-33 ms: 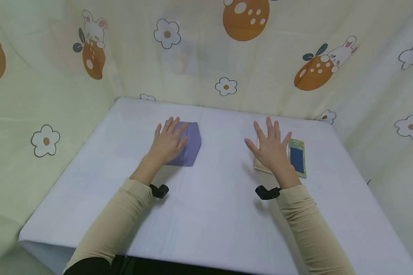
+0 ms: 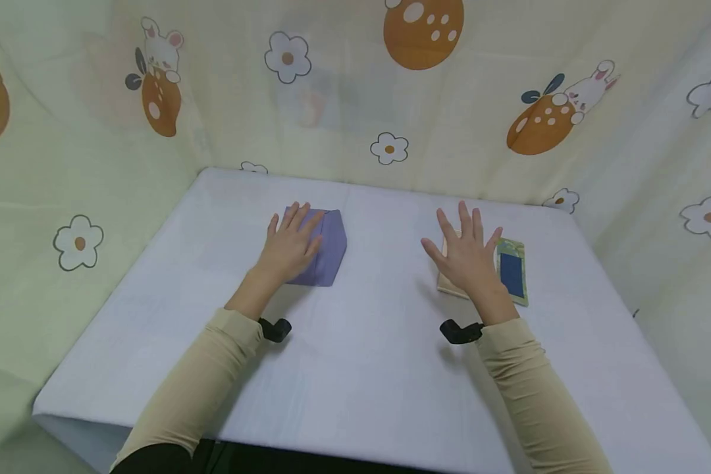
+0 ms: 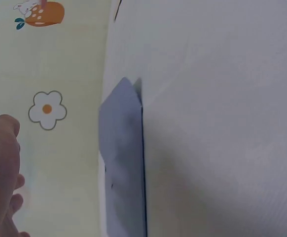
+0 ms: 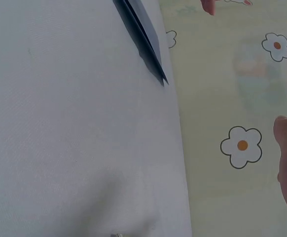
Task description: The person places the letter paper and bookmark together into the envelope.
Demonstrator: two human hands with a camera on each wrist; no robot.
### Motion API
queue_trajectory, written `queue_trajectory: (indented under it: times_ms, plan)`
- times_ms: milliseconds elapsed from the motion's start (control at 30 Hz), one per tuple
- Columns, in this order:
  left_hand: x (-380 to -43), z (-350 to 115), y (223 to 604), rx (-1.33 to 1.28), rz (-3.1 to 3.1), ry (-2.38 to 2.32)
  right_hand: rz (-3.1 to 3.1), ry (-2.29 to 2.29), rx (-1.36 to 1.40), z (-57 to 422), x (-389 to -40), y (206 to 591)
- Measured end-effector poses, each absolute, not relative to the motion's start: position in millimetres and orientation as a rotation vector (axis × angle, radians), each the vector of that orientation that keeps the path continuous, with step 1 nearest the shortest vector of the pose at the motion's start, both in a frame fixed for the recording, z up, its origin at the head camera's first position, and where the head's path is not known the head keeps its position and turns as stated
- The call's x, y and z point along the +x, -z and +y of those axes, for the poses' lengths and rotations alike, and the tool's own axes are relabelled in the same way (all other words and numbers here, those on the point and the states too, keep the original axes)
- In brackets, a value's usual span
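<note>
A purple paper envelope (image 2: 332, 247) with a pointed flap lies on the left part of the table. Above it is my left hand (image 2: 286, 253), fingers stretched out and partly hiding it. The left wrist view shows this hand (image 3: 0, 173) apart from the envelope (image 3: 124, 163). On the right, my spread right hand (image 2: 467, 260) hovers over a flat cream-coloured piece (image 2: 450, 288) and a green-edged card with a dark blue panel (image 2: 512, 273). The hand covers much of the cream piece, whose kind I cannot tell. Neither hand holds anything.
A white cloth covers the table (image 2: 355, 368). Pale curtains (image 2: 332, 131) printed with flowers and rabbits hang behind it and along both sides. Each wrist wears a small black camera, the left camera (image 2: 276, 330) and the right camera (image 2: 459, 332).
</note>
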State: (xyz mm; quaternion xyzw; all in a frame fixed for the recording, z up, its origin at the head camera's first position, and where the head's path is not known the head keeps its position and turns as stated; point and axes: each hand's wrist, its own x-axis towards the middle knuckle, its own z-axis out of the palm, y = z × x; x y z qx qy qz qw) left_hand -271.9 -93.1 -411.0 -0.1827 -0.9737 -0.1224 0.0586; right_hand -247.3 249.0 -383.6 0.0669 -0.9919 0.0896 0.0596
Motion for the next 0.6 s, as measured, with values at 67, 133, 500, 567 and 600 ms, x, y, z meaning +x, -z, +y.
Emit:
queue_trajectory:
  times_ms: [67, 133, 500, 567, 600]
  plan:
    - [-270, -91, 411, -0.559, -2.950, 0.357, -3.020, -0.278, 0.198, 251, -246, 384]
    - [-270, -90, 411, -0.561, -2.946, 0.357, -3.037, -0.280, 0.197, 253, -246, 384]
    - [-271, -94, 417, -0.534, -3.014, 0.301, -3.232, -0.348, -0.105, 286, -259, 400]
    - [-270, -95, 421, -0.521, -3.040, 0.305, -3.255, -0.350, -0.187, 291, -259, 406]
    - [-270, -95, 422, -0.512, -3.052, 0.317, -3.264, -0.347, -0.221, 293, -260, 408]
